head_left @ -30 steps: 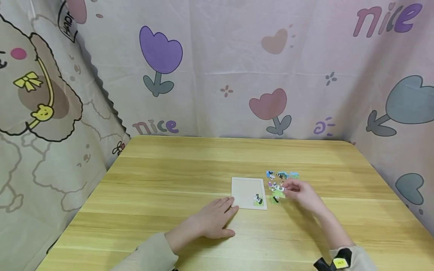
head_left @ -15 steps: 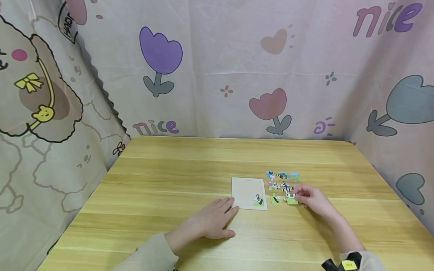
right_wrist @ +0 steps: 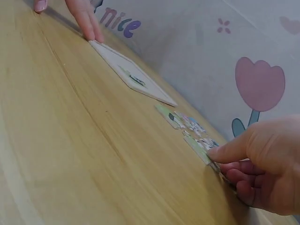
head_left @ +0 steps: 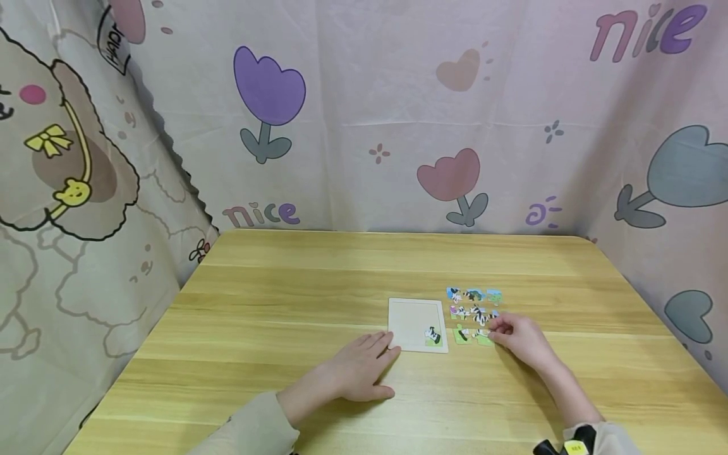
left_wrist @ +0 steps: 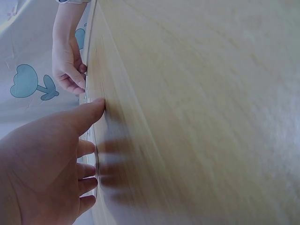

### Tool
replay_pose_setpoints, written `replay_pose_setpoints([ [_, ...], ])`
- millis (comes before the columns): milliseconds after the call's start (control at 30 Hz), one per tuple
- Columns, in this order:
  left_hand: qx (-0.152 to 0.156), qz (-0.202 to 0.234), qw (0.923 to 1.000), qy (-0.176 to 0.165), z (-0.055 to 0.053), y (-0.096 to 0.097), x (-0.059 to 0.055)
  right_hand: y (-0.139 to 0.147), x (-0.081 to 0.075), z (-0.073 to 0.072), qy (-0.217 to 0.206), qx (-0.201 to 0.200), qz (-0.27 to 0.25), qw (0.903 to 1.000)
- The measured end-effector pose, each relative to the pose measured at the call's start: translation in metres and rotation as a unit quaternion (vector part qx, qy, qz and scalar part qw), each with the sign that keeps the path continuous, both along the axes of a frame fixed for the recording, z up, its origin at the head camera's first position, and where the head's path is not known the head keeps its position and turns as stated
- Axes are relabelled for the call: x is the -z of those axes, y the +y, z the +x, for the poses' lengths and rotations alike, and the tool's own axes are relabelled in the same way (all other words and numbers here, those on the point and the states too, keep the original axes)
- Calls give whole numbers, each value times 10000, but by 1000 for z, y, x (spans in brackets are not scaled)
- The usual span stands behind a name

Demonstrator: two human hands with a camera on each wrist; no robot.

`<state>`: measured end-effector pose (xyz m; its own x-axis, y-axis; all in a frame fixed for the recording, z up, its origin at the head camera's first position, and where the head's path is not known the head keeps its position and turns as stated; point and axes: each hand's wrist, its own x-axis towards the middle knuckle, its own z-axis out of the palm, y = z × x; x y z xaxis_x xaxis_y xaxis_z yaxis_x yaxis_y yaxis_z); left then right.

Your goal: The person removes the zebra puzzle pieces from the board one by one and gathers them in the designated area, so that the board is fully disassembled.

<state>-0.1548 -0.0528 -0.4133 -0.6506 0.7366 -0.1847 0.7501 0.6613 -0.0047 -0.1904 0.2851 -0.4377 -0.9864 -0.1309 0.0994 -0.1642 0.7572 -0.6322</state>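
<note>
A white puzzle tray (head_left: 409,319) lies on the table with one puzzle piece (head_left: 433,335), showing a black-and-white animal on green, in its lower right corner. My left hand (head_left: 364,366) lies flat with straight fingers, the fingertips touching the tray's lower left edge. To the tray's right, loose pieces lie in rows. At the bottom row, my right hand (head_left: 520,338) pinches the right edge of a green puzzle piece (head_left: 482,337) between thumb and curled fingers. That piece lies flat or nearly so; in the right wrist view the thumb (right_wrist: 225,152) rests at its edge.
The top row of pieces (head_left: 474,295) is blue and green; the middle row (head_left: 478,314) shows black-and-white animals, its right end partly behind my right fingers. The wooden table (head_left: 256,284) ends at a printed curtain (head_left: 352,95) at the back and both sides.
My right hand has carried the green piece rightward from over the left part of the rows, then down to the bottom row. The left hand and tray have stayed in place.
</note>
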Motion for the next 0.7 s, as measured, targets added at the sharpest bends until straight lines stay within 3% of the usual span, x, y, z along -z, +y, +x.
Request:
replay_pose_setpoints([
  [233, 3, 55, 10000, 14, 1, 0, 2, -6, -7, -1, 61, -1, -86, 9999],
  [467, -78, -28, 10000, -50, 1, 1, 0, -37, -17, -8, -47, -538, -440, 9976],
  [700, -62, -51, 10000, 12, 0, 0, 2, -68, -12, -13, -129, -1033, -562, 9930],
])
